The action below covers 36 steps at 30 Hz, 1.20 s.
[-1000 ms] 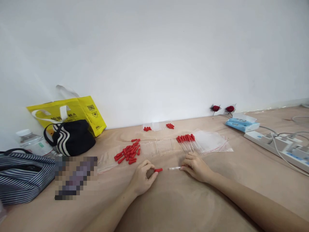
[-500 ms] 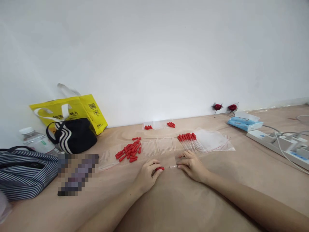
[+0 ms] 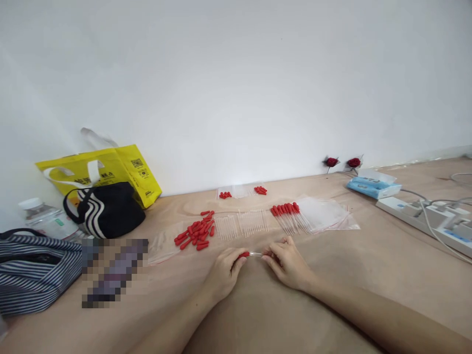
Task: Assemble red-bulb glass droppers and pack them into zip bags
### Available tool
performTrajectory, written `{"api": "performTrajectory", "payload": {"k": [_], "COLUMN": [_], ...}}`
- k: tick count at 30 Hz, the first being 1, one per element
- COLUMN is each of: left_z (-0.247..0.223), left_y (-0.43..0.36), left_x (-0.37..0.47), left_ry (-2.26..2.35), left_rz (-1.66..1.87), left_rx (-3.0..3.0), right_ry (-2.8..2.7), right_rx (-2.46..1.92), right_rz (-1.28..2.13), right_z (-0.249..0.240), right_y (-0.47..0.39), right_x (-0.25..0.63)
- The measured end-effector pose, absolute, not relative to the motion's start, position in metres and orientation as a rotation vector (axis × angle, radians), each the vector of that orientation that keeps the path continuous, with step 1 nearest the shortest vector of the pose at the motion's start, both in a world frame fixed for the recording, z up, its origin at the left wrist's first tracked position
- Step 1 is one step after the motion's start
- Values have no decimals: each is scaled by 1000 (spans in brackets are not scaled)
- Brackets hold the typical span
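Red, rubbery-looking bulb (image 3: 243,254) in the left hand (image 3: 224,273): I see thumb and fingers pinching it, its exposed end toward the right hand (image 3: 289,263). That hand pinches a clear tube (image 3: 255,254) between thumb and fingertips, and the two pieces meet end to end between the hands. From my remote seat I cannot tell whether the tube sits inside the bulb or only touches it.

Beyond the left hand and to its left, I have a loose pile of red bulbs (image 3: 197,231). Straight ahead of the gap between the hands lie clear tubes (image 3: 254,223) in two side-by-side groups. Ahead of the right hand I make out a row of red-topped droppers (image 3: 285,209), tops pointing away from it, just beside flat clear bags (image 3: 324,215). Well right of that hand are a blue tissue pack (image 3: 372,188) and a white power strip (image 3: 398,209); well left of the left hand, a black pouch (image 3: 123,211) stands before a yellow bag (image 3: 145,167).
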<state>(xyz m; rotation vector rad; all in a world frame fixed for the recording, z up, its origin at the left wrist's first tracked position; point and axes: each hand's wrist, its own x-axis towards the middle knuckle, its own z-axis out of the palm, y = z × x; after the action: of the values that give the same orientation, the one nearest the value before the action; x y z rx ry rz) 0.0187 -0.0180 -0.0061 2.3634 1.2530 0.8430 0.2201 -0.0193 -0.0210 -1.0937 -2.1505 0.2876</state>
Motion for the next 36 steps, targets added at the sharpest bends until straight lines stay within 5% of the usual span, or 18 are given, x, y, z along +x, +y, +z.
{"api": "performTrajectory", "payload": {"k": [36], "left_z": [-6], "left_y": [-24], "left_x": [21], "left_ry": [1145], "left_rz": [817], "left_rx": [2193], "right_ry": [-2290], "right_rx": [-830], "right_rz": [39], "right_z": [-22], "right_y": [-10], "right_x": [225]}}
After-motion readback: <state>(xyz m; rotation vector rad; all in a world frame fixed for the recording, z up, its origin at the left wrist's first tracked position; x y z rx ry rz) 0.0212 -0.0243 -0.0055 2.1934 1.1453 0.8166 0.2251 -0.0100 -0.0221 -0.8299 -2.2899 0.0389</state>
